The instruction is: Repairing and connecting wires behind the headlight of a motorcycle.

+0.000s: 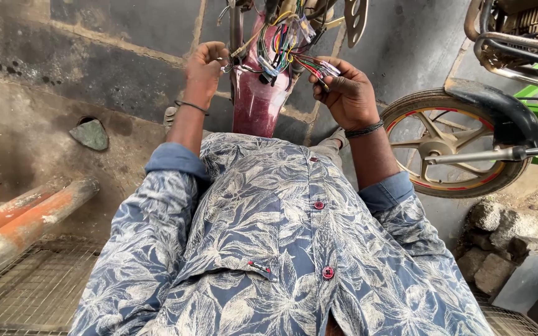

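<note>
**Both hands working the wire bundle on the maroon bike**

While I am looking down past the leaf-print shirt (281, 249), I am seeing both forearms reaching forward over the concrete floor (94, 74). My left hand (205, 65) is clenching around a thin wire end just beside the frame, and my right hand (344, 90) is pinching a small fan of red and green leads between thumb and fingertips. Those leads are belonging to the wire bundle (281, 43), which is spilling out at the head of the maroon motorcycle body (256, 99), between the two hands. I am judging the wires light, limp and springy, with fragile connector ends, so holding them by the insulation near the plugs is looking safest. The bundle's long axis is running away from me, loose ends fanning toward the right hand. Farther right, a second bike's spoked wheel (449, 146) is standing well apart.
</note>
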